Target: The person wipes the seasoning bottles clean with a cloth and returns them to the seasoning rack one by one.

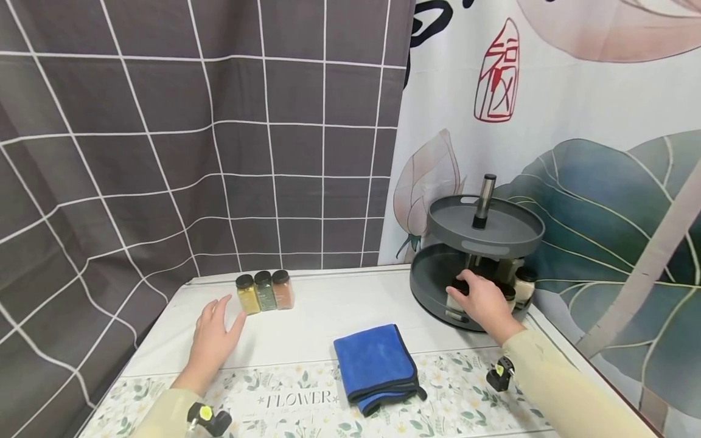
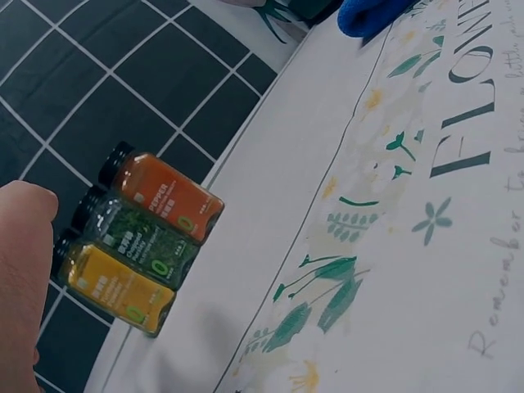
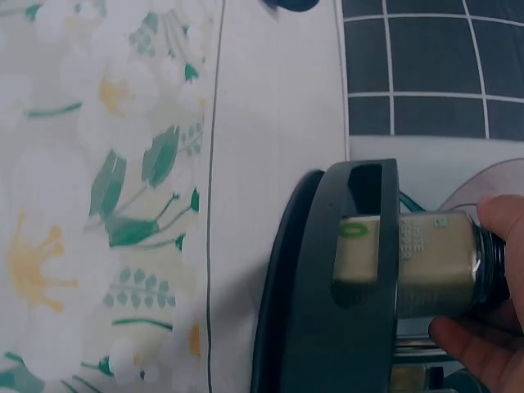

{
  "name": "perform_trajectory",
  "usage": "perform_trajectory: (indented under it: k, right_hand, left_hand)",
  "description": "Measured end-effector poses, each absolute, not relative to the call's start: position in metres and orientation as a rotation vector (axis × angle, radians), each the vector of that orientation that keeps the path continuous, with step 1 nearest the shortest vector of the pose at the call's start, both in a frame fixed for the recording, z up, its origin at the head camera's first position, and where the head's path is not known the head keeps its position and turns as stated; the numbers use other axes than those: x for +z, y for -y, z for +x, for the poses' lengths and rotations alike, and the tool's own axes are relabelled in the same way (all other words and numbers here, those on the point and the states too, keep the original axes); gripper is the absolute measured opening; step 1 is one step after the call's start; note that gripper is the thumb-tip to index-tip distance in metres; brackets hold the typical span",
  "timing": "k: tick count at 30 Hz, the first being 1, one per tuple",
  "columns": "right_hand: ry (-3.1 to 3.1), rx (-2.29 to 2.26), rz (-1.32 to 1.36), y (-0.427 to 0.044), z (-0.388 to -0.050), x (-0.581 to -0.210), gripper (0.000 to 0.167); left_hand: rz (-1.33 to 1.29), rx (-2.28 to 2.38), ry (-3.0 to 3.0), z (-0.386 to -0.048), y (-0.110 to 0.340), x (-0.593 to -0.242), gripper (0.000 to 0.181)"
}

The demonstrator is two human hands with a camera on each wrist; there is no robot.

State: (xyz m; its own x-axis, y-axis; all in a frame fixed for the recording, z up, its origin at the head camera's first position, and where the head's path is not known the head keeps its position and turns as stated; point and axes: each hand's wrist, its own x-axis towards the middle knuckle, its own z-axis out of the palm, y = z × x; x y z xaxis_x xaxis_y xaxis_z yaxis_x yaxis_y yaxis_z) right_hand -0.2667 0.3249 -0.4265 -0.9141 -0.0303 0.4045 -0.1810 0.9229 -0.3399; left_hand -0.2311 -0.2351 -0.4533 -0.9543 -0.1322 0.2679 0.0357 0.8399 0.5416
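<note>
as right hand [image 1: 486, 301] grips jar [image 3: 435, 266] | gridded curtain [image 1: 292, 152] backs floral tabletop [image 1: 312, 328]

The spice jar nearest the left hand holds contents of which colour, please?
Yellow; the spice jar shows best in the left wrist view.

black-lidded pale spice jar [image 3: 438, 262] | upright | in lower tray [image 1: 429, 278]

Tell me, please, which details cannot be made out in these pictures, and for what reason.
- Head view: how many jars stand on the lower tray; the right hand and upper tray hide part of it.
- Head view: label words on the three spice jars; too small.
- Right wrist view: part of the held jar; the tray wall covers it.
- Left wrist view: most of the left hand and blue cloth; cut off by the edges.
</note>
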Motion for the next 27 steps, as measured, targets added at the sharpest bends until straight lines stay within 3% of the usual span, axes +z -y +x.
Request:
perform_trajectory:
  k: [27]
  right_hand:
    - [2.664, 0.362, 0.311, -0.385, -0.244, -0.418, 0.038]
  left_hand:
    - [0.086, -0.799, 2.681, -0.231, 0.235, -0.459, 0.062]
